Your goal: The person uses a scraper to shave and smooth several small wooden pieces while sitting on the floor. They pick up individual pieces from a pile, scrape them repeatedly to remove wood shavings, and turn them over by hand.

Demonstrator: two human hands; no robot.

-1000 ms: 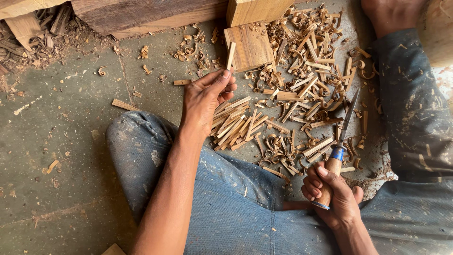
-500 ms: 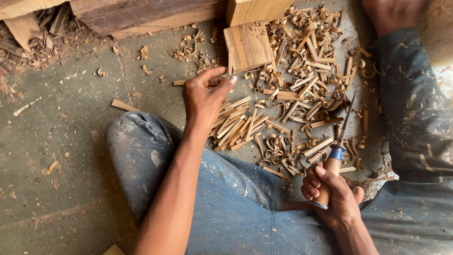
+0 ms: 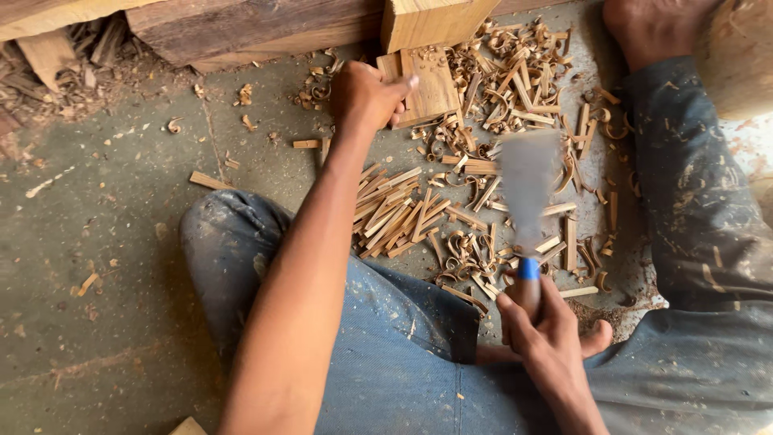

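Observation:
I sit on a concrete floor with my legs in dusty jeans spread apart. My left hand [image 3: 366, 97] reaches forward and rests against a small flat wooden block [image 3: 427, 84], thumb on its top face. My right hand [image 3: 547, 330] grips the wooden handle, banded in blue, of a broad flat blade [image 3: 527, 189], which is blurred with motion and points up over the shavings. A pile of thin split wood sticks [image 3: 398, 213] lies between the two hands.
Curled shavings and wood strips [image 3: 523, 89] litter the floor ahead. Heavy timber beams [image 3: 241, 28] and a pale square block [image 3: 431, 20] lie along the top edge. My bare foot [image 3: 652, 24] is at the top right. Bare concrete [image 3: 97, 242] spreads to the left.
My left hand has moved forward from the stick pile up to the small wooden block. The blade in my right hand has swung up and turned broadside, now blurred.

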